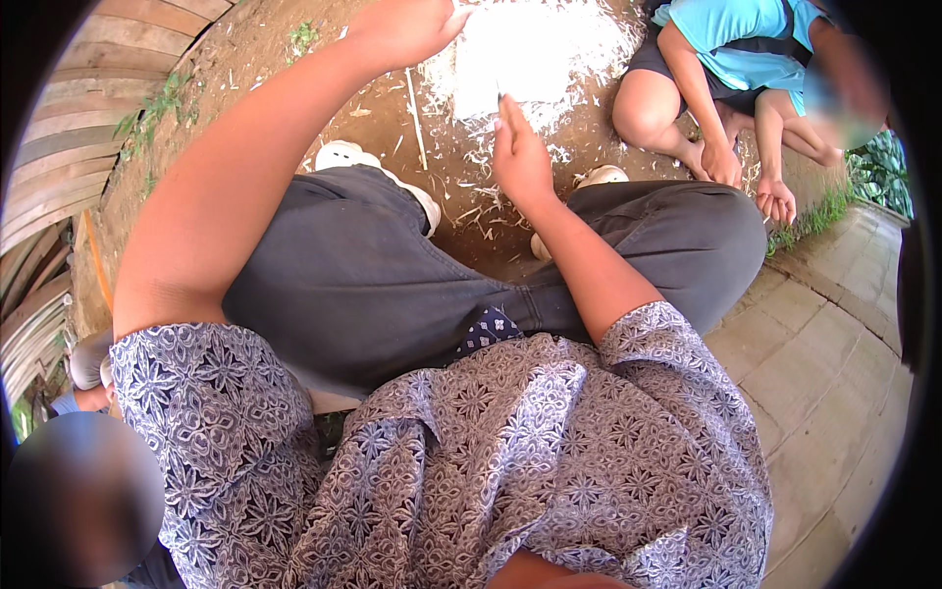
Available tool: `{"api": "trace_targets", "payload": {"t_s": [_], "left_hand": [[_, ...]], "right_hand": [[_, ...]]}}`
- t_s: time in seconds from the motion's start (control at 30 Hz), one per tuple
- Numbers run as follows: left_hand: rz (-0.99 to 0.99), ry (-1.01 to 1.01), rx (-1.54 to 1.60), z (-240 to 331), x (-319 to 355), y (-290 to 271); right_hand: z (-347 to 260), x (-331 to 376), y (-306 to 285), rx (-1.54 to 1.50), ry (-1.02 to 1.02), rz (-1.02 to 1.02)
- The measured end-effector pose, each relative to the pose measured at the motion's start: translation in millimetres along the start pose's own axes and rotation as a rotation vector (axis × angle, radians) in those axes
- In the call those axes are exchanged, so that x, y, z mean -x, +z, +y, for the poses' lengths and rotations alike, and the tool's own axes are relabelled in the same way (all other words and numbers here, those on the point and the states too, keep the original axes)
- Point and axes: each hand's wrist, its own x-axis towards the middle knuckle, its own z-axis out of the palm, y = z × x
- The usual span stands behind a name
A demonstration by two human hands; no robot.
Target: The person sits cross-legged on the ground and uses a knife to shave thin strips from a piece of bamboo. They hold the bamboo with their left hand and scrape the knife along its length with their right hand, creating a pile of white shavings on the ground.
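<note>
My left hand point(417, 27) is at the top, its fingers closed beside a glaring white patch; whatever it grips is lost in the overexposure. Nearer to me, my right hand point(523, 157) is closed around a slim object with a dark tip point(500, 98), pointing away from me. Its kind is too small and washed out to tell. Beyond both hands spreads a bright heap of pale shavings point(535, 64), with its middle burnt out to white. A thin pale stick point(417, 120) lies on the soil between my hands and my left shoe.
My knees in dark trousers point(363, 265) are bent apart, with pale shoes point(343, 155) on the brown soil point(265, 83). A person in a blue shirt point(731, 49) sits at the far right. Paving point(814, 353) lies at right, wooden boards point(83, 128) at left. Another person point(88, 501) is behind my left arm.
</note>
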Motion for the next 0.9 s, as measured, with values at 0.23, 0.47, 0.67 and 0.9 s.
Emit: {"api": "trace_targets", "payload": {"t_s": [0.23,0.47,0.67,0.9], "left_hand": [[0.017,0.064,-0.037,1.0,-1.3,3.6],[0.024,0.059,-0.061,-0.4,2.3,7.0],[0.045,0.103,-0.004,-5.9,-1.1,7.8],[0.006,0.013,-0.013,-1.3,-4.6,8.2]], "right_hand": [[19.4,1.5,5.9,0.052,0.035,-0.097],[-35.0,4.9,-11.3,-0.255,-0.094,0.075],[-6.1,-0.8,-4.2,-0.004,0.077,-0.096],[27.4,-1.5,9.0,0.129,0.056,-0.119]]}}
